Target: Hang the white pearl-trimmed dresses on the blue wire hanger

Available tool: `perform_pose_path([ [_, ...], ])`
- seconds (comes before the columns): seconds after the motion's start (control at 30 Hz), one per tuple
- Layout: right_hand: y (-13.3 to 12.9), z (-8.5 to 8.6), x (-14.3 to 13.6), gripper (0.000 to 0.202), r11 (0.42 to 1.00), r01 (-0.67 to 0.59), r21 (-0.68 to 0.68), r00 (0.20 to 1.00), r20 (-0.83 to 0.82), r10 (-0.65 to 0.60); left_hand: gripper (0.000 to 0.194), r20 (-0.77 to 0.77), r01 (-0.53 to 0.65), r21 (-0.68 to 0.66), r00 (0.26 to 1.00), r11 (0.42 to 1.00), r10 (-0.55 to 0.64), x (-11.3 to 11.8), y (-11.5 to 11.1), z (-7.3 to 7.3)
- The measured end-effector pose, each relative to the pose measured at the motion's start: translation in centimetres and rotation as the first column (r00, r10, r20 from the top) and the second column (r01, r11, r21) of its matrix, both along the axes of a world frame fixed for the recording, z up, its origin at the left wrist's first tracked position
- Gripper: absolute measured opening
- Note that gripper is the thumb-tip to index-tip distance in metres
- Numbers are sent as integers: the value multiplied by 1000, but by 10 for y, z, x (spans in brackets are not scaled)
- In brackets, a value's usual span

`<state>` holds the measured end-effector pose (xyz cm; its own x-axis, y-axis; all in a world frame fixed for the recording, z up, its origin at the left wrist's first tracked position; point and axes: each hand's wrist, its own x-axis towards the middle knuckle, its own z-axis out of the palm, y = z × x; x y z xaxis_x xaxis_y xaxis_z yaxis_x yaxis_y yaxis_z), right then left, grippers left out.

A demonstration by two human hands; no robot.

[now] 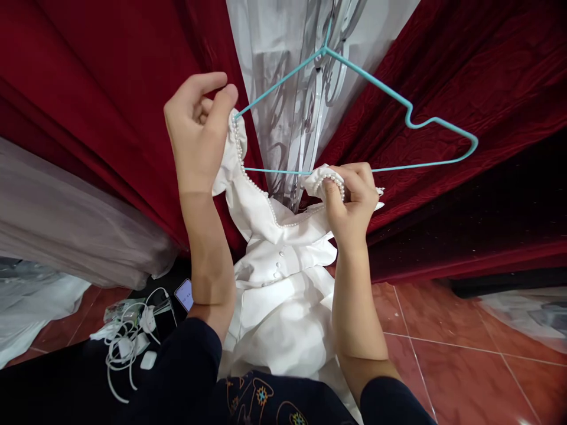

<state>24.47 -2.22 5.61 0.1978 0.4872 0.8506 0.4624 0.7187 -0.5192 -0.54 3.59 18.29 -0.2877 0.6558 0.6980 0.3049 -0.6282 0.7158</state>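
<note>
A white dress (277,301) with pearl beading along its neckline and several buttons at the waist hangs in front of me. Its left shoulder is looped over the left end of a light-blue hanger (367,77). Just above that shoulder is my left hand (201,127), its fingers loosely curled and a gap between thumb and forefinger. My right hand (354,203) pinches the other beaded shoulder of the dress, below the hanger's lower bar and short of its bare right end. The palm side of the right hand is partly hidden.
The hanger hooks onto a pale scrolled metal stand (316,112). Dark red curtains (133,88) flank it, with sheer grey fabric (66,212) at left. White cables (126,348) and a lit phone (183,294) lie on a black surface, above red floor tiles (447,330).
</note>
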Motion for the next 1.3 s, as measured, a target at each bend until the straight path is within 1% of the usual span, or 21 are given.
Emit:
perform_pose_path([
  [0.07, 1, 0, 0, 16, 1000, 8, 3, 1000, 8, -8, 48, 20, 51, 117, 998, 992, -54, 6, -15, -13],
  [0.13, 2, -1, 0, 16, 1000, 10, 5, 1000, 19, -11, 45, 30, 88, 214, 995, 973, -97, 18, -35, -31],
  [0.17, 2, -1, 0, 16, 1000, 9, 3, 1000, 24, -9, 33, 10, 150, 182, 988, 972, -154, 28, -46, -42],
  [0.2, 3, -1, 1, 16, 1000, 6, 2, 1000, 26, -6, 26, 9, 183, 98, 983, 978, -185, 40, -56, -51],
  [0.23, 3, -1, 1, 16, 1000, 2, 2, 1000, 26, -2, 23, -37, 220, 27, 975, 975, -219, 53, -65, -60],
  [0.27, 4, -1, 2, 15, 1000, -1, 1, 1000, 27, 1, 21, -127, 210, 15, 970, 978, -207, 66, -71, -68],
  [0.33, 5, -1, 4, 15, 1000, -5, 1, 1000, 30, 5, 25, -333, 171, 0, 929, 985, -161, 91, -78, -80],
  [0.4, 3, 1, 6, 16, 1000, -12, -4, 999, 32, 12, 29, -485, 108, -4, 869, 994, -96, 107, -78, -86],
  [0.47, -3, 5, 6, 16, 999, -25, -33, 999, 46, 26, 27, -538, 63, -12, 841, 998, -60, 114, -76, -88],
  [0.57, -18, 14, 3, 17, 999, 6, -34, 998, 61, -4, 20, -547, 75, -21, 834, 997, -74, 112, -77, -84],
  [0.63, -27, 17, 4, 17, 992, 119, 46, 993, -16, -119, 21, -565, 80, -30, 821, 996, -83, 108, -78, -81],
  [0.7, -29, 14, 14, 15, 951, 290, 111, 945, -188, -266, 24, -583, 62, -42, 809, 997, -75, 104, -77, -80],
  [0.77, -23, 8, 38, 12, 893, 432, 124, 857, -365, -364, 27, -588, 48, -55, 806, 997, -72, 101, -76, -79],
  [0.8, -17, 4, 54, 11, 870, 476, 129, 814, -440, -380, 28, -586, 55, -64, 806, 996, -82, 100, -76, -79],
  [0.87, -5, 0, 89, 17, 838, 513, 183, 799, -458, -389, 28, -572, 91, -84, 811, 992, -123, 99, -75, -79],
  [0.93, 5, 5, 119, 16, 795, 563, 226, 787, -440, -432, 28, -548, 131, -101, 820, 986, -166, 99, -76, -78],
  [1.0, 9, 20, 136, 9, 794, 563, 229, 804, -373, -463, 29, -534, 134, -120, 826, 984, -178, 101, -77, -76],
  [1.07, 8, 42, 138, 10, 829, 516, 216, 845, -288, -451, 30, -540, 113, -143, 824, 983, -173, 102, -76, -75],
  [1.13, 6, 66, 127, 8, 879, 447, 164, 888, -198, -415, 30, -548, 105, -163, 817, 981, -179, 103, -76, -74],
  [1.2, 8, 87, 109, 7, 916, 389, 93, 917, -139, -375, 30, -548, 113, -160, 816, 981, -184, 102, -75, -74],
  [1.3, 19, 106, 77, 11, 941, 337, 27, 935, -128, -331, 30, -550, 115, -128, 818, 985, -167, 102, -75, -75],
])
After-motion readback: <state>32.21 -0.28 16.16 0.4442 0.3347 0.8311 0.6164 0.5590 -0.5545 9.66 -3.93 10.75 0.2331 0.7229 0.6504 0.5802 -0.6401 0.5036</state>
